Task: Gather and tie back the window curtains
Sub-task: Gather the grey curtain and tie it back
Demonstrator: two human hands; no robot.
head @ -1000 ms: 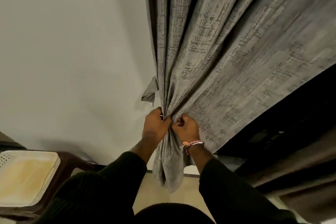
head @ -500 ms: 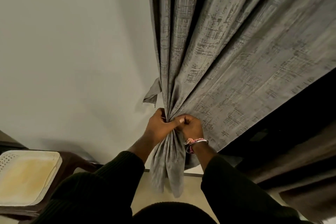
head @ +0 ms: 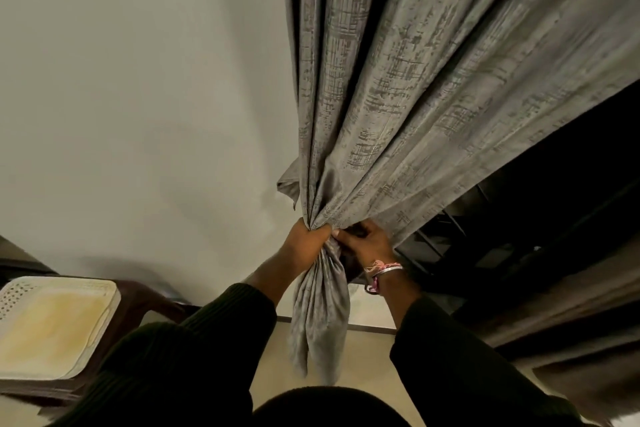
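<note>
A grey patterned curtain [head: 433, 87] hangs from the top of the view and is bunched into a narrow neck at the centre. My left hand [head: 304, 243] grips that neck from the left, fingers wrapped round the folds. My right hand [head: 367, 246], with bracelets at the wrist, holds the gathered cloth from the right, its fingers partly tucked behind the fabric. Below both hands the curtain's loose tail [head: 322, 322] hangs down. A small flap of grey cloth [head: 287, 184] sticks out to the left just above the neck.
A plain pale wall [head: 138, 97] fills the left side. A dark chair with a cream seat pad [head: 52, 322] stands at lower left. A dark window opening [head: 536, 218] lies to the right, with another dark curtain [head: 571, 340] at lower right.
My left hand has wrapped further round the gathered neck and the bunch has shifted slightly right. My right hand has moved behind the folds, and the tail hangs tighter.
</note>
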